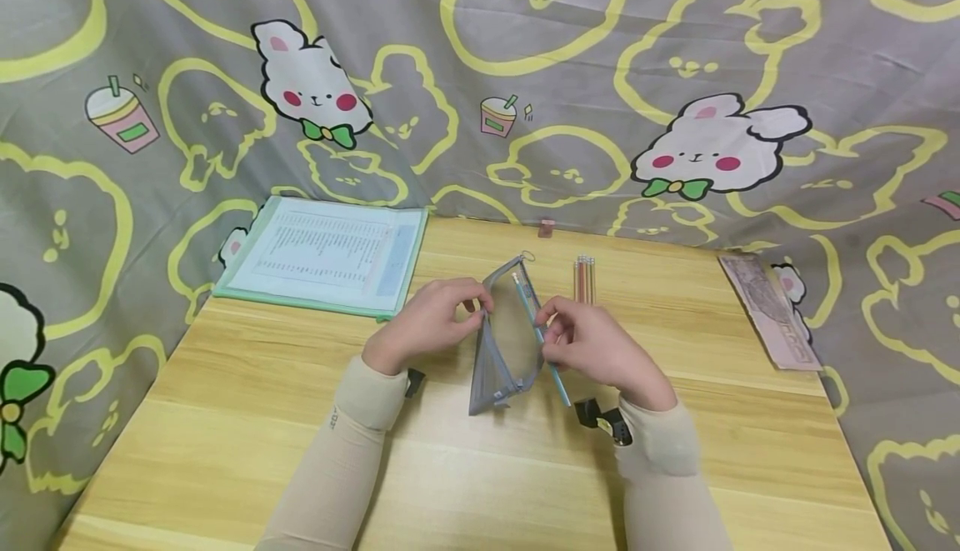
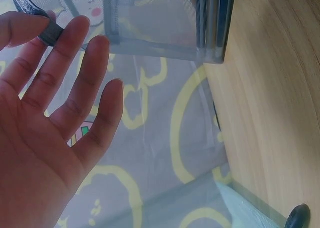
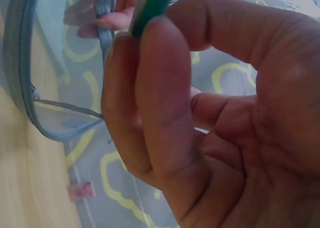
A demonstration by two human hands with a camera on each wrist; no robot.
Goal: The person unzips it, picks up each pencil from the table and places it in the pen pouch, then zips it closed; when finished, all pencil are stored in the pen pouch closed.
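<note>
A grey see-through zip pouch stands on the table, its mouth spread wide. My left hand pinches the pouch's left rim between thumb and index finger; in the left wrist view the other fingers of the left hand are loosely extended. Between thumb and fingers, my right hand holds a blue pencil slantwise at the pouch's right side. The pencil's upper end overlaps the pouch opening; whether it is inside I cannot tell. Close up, the right hand covers most of the pencil.
Several pencils lie together behind my right hand. A green-edged folder with a printed sheet is at the back left. On the right lies a pinkish printed paper. A small reddish piece sits by the patterned curtain.
</note>
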